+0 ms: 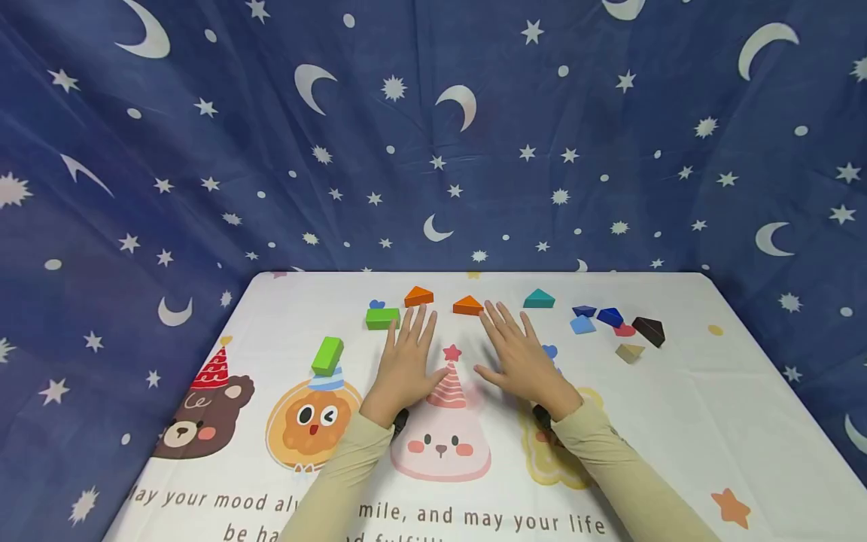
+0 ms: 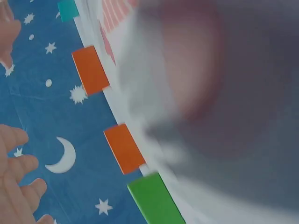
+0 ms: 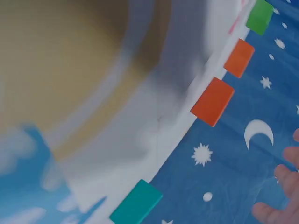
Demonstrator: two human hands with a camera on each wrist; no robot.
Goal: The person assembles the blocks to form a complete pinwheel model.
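Both hands are spread over the middle of the table with nothing in them. My left hand (image 1: pixel 404 369) has its fingers extended, nearest a green rectangular block (image 1: pixel 382 318) and an orange triangular block (image 1: pixel 418 296). Fingers straight too, my right hand (image 1: pixel 520 365) points toward a second orange triangular block (image 1: pixel 467 305), its fingertips close to that block's right end. Beyond it sits a teal triangular block (image 1: pixel 539 299). Another green block (image 1: pixel 328 356) lies left of the left hand. In the wrist views, the left fingers (image 2: pixel 21 170) and right fingers (image 3: pixel 285 186) show at the edges.
Right of the hands cluster a light blue block (image 1: pixel 582 324), dark blue blocks (image 1: pixel 610 317), a black block (image 1: pixel 649 331) and a tan block (image 1: pixel 630 352). The white tablecloth (image 1: pixel 718 421) has printed cartoon figures and lettering. A blue star-and-moon curtain (image 1: pixel 433 135) hangs behind.
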